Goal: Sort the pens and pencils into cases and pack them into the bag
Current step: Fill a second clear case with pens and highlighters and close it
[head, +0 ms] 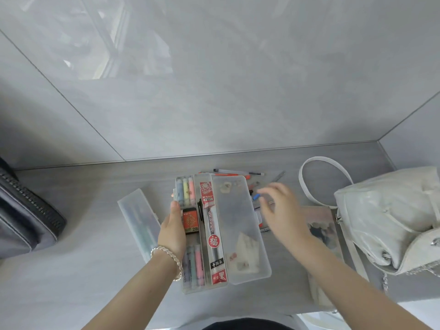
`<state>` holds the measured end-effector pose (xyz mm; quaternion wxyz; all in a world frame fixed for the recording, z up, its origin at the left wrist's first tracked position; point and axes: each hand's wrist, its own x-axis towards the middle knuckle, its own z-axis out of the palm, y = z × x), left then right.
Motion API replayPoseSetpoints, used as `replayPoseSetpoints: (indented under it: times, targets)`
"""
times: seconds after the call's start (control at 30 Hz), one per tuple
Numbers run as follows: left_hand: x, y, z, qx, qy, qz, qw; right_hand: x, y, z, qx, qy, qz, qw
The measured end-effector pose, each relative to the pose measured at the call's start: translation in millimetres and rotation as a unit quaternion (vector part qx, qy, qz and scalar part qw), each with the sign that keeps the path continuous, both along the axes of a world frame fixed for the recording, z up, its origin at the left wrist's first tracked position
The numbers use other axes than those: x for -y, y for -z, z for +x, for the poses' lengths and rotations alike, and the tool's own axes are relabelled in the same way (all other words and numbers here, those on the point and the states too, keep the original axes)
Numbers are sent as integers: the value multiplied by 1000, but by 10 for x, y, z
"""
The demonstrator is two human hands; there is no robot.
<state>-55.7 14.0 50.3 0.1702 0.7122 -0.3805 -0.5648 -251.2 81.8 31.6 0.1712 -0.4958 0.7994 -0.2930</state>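
My left hand [173,231] steadies the half-filled open case [202,234], fingers pressed together; my right hand [281,208], fingers spread, reaches for loose pens [238,172]; the bag [385,217] awaits.

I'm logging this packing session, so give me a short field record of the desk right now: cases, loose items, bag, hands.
open case: clear case on the desk, holding pastel markers, an orange 2B lead box and a red refill pack
lid: translucent lid swung open to the right
second case: frosted case, shut, left of the open one
loose pens: loose pens behind the open case
bag: pale bag at right
left hand: left hand steadies the open case
right hand: right hand over the loose items, blurred
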Motion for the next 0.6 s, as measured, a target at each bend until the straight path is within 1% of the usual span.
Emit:
replayPoseSetpoints:
  times: [0.03,0.07,0.13,0.2,0.27,0.33,0.37,0.4,0.43,0.53,0.57,0.6]
  targets:
    - [7,3,22,5,-4,-1,1000,4,119,-133,-33,16,45,998]
    - [10,12,50,8,-3,-2,1000,4,234,-235,-60,4,100,993]
    - [20,46,104,6,-1,2,1000,0,431,-347,-118,-77,186,972]
    - [24,64,149,2,-3,7,1000,29,556,-381,-180,-148,214,949]
    - [27,94,201,3,-20,12,1000,93,615,-394,-214,-187,218,934]
    - [26,79,241,8,-33,11,999,161,584,-407,-260,-223,231,911]
    - [24,60,258,9,-35,5,999,189,558,-416,-280,-228,234,902]
    - [25,53,269,13,-35,-2,999,202,546,-451,-296,-216,224,903]
    - [24,49,286,13,-41,-7,999,202,520,-472,-285,-199,211,914]
    - [15,20,311,2,-63,-17,998,174,331,-464,-221,-169,159,947]
    - [16,29,308,-4,-73,-17,997,154,222,-429,-191,-145,143,960]
    - [21,47,303,-7,-79,-14,997,141,100,-356,-143,-121,117,975]
